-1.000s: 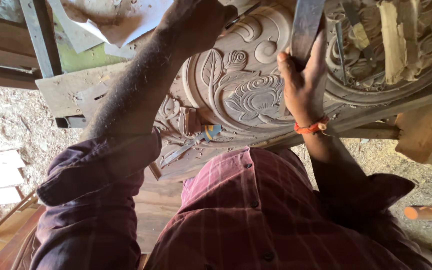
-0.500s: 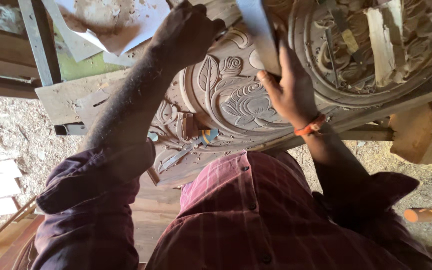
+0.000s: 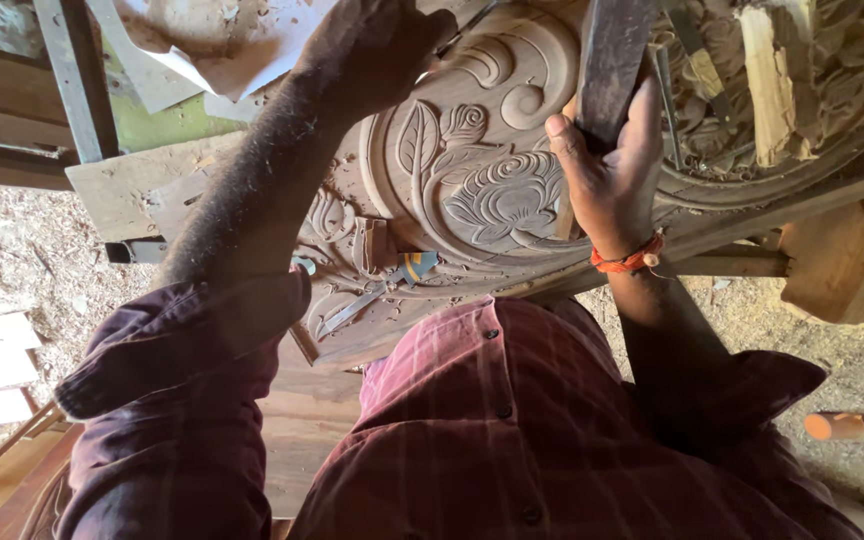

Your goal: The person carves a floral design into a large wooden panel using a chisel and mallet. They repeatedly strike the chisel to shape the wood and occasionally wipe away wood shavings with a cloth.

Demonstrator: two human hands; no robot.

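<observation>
Gripping a dark wooden mallet [image 3: 612, 55] by its shaft, the right hand [image 3: 607, 175] has its fingers [image 3: 642, 125] wrapped fully round the wood, thumb pressed along the near side, an orange thread bracelet [image 3: 630, 260] at the wrist just below. The mallet rises from the fist and runs out of the top of the view. Across from it, the left hand [image 3: 377, 45] is curled into a loose fist with its knuckles toward us; whether anything sits inside that fist cannot be told, as the fingers are turned away.

Both hands rest over a large carved wooden panel [image 3: 472, 190], and between them lies a round medallion cut with a lotus flower [image 3: 502, 200], a leaf and scrolls. Below the left hand, on the panel's lower edge, lies a blue-handled chisel [image 3: 382, 290]. Beyond the right hand more chisels [image 3: 767, 80] lie on the carving. Sheets of paper [image 3: 202, 50] sit beside the left fist, and wood shavings [image 3: 12, 240] cover the ground.
</observation>
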